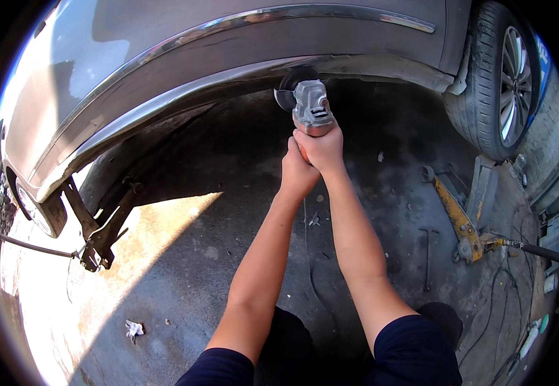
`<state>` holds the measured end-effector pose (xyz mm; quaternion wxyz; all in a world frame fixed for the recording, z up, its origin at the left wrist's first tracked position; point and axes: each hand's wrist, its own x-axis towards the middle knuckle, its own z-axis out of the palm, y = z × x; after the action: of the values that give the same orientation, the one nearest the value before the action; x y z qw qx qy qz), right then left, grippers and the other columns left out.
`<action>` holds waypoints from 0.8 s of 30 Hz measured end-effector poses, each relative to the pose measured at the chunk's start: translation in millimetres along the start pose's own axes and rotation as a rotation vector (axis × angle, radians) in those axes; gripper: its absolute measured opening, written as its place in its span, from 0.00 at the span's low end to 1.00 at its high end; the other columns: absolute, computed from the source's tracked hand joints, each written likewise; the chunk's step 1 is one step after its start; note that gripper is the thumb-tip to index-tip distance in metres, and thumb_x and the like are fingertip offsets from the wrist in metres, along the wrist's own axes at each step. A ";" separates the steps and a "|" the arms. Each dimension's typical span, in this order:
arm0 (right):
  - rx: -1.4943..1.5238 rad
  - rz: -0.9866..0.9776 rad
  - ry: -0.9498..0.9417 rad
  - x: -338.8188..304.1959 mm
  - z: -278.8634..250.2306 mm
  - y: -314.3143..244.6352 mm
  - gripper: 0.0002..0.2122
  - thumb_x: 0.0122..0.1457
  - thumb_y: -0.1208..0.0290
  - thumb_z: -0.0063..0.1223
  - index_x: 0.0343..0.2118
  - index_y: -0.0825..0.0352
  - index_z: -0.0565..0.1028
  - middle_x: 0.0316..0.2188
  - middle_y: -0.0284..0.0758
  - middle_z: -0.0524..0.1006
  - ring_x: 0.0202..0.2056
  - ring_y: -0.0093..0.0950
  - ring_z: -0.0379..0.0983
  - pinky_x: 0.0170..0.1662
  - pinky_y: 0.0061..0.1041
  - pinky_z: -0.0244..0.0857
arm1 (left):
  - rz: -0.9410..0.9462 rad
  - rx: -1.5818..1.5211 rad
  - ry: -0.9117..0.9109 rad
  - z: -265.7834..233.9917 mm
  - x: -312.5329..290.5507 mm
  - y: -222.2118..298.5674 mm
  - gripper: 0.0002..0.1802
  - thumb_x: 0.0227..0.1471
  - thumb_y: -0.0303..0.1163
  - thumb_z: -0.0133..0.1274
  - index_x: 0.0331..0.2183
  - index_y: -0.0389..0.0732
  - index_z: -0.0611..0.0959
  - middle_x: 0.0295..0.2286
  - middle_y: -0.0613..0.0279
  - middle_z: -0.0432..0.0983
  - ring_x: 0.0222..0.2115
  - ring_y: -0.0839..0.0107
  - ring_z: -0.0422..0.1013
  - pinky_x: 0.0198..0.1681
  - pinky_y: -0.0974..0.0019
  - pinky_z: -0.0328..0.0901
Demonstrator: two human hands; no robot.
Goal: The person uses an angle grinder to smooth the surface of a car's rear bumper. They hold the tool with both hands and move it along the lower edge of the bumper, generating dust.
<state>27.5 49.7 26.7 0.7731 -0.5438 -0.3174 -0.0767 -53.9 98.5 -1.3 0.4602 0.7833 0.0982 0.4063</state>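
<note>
Two bare hands are closed on one grinder (311, 110), their fingers clamped around its narrow body. The right hand (324, 148) grips just behind the grey metal head, and the left hand (297, 168) is pressed against it from the left and slightly nearer the person; the undersides of both grips are hidden. The grinder points away from the person, its dark disc (297, 76) at the lower edge of a grey car (253, 55), with a curved metal guard (284, 99) on the disc's left side. Whether the disc touches the car cannot be told from this angle.

Both forearms reach straight out from dark blue sleeves (413, 350). Between them, a thin cord (309, 270) runs along the stained concrete floor (241, 257).

To the right, a T-shaped wrench (428, 257) lies on the floor, and beyond it stands a yellow jack (454, 219) with a long dark handle, near the car's right-hand wheel (485, 83). To the left, a dark jack (99, 237) stands near the other end of the car, a bar (32, 245) extending leftward from it. A crumpled white scrap (134, 329) lies in the shade near the sunlit patch (157, 225).
</note>
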 end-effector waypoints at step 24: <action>0.027 0.067 -0.047 4.4 -4.6 5.4 0.23 0.45 0.71 0.74 0.44 0.73 0.77 0.40 0.39 0.85 0.42 0.28 0.82 0.48 0.30 0.74 | -0.084 0.025 -0.033 2.6 -0.5 -1.2 0.42 0.45 0.40 0.73 0.55 0.33 0.70 0.44 0.38 0.83 0.48 0.41 0.80 0.49 0.54 0.73</action>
<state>35.3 48.8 24.0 0.7749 -0.5451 -0.3182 -0.0339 -52.0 97.3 -3.1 0.4684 0.7908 0.1284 0.3726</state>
